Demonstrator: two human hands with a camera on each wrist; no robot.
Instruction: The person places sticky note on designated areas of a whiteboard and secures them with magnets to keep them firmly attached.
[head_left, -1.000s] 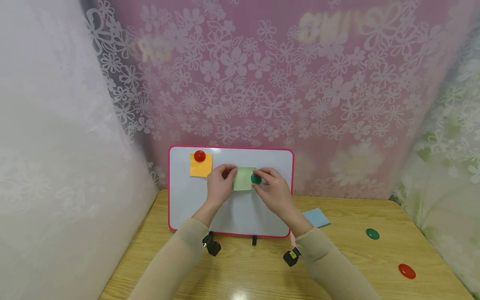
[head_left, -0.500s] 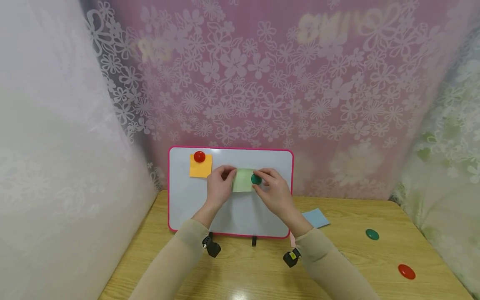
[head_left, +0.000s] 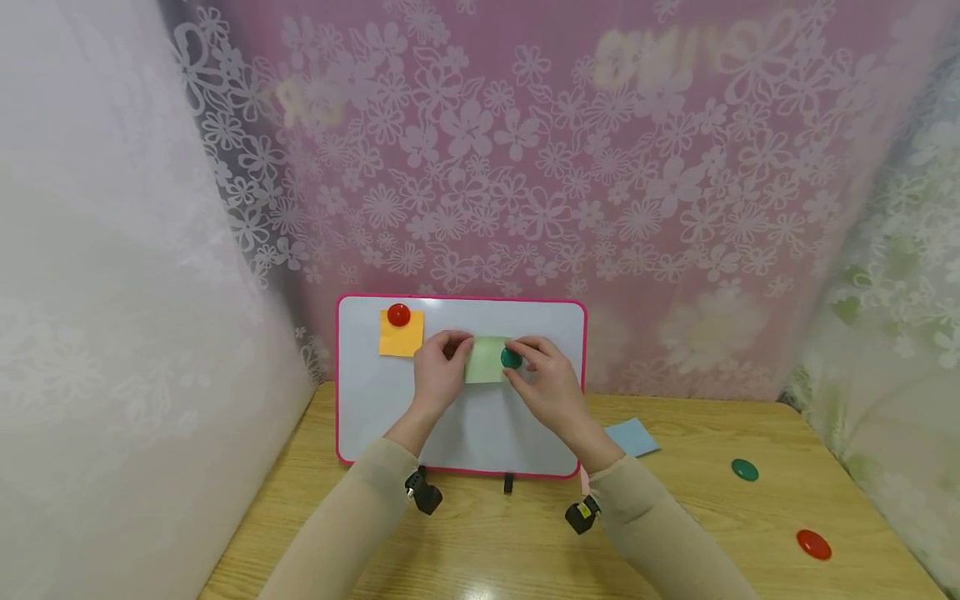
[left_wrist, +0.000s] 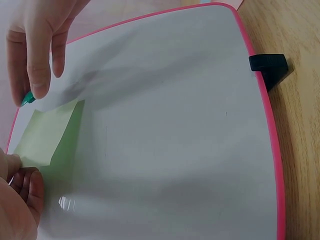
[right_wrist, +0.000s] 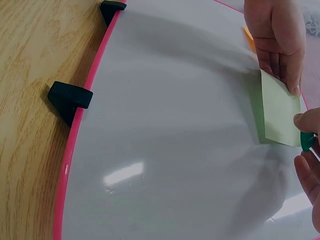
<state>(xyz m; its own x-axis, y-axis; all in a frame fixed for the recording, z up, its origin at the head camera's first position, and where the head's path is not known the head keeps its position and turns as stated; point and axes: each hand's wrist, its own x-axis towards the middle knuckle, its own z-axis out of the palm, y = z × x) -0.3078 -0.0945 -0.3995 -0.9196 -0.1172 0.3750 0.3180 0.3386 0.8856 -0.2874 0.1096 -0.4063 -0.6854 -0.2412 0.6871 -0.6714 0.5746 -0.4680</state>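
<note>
A light green sticky note [head_left: 485, 360] is in front of the pink-framed whiteboard [head_left: 390, 417], its lower edge standing off the surface in both wrist views. My left hand [head_left: 441, 367] pinches the note's left edge between thumb and fingers. At the note's right side, my right hand [head_left: 550, 379] grips a round green magnet [head_left: 511, 357] by its rim. In the right wrist view the magnet [right_wrist: 307, 141] is partly hidden by the fingers. A yellow-orange sticky note [head_left: 401, 337] hangs on the board's upper left under a red magnet [head_left: 399, 314].
The whiteboard stands on black feet [head_left: 508, 482] on a wooden table [head_left: 480, 550]. To the right lie a blue note [head_left: 633, 437], a partly hidden pink note [head_left: 585, 480], a green magnet [head_left: 745, 469] and a red magnet [head_left: 813, 544]. A floral curtain [head_left: 525, 167] hangs behind.
Hardly anything differs. Both hands keep their hold on the green note and the green magnet, with only a tiny shift of the view.
</note>
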